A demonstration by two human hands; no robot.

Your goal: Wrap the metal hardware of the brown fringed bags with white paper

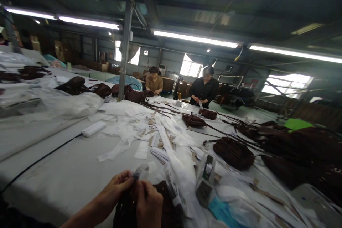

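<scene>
Strip lights (pixel 196 39) burn above a long white table (pixel 58 167), and two co-workers (pixel 204 89) stand at its far side. Paper scraps (pixel 141 149), a grey device (pixel 205 180) and brown bags (pixel 233 152) crowd the right; whether the scraps carry print, I can't make out. At the near edge, over a dark brown bag (pixel 126 206), the left hand (pixel 121 184) and right hand (pixel 150 203) pinch clear plastic (pixel 144 171), fingertips pressed together.

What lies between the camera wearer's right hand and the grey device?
In the head view, part of the dark brown item, then white wrapping, lie between the right hand and the grey device.
</scene>
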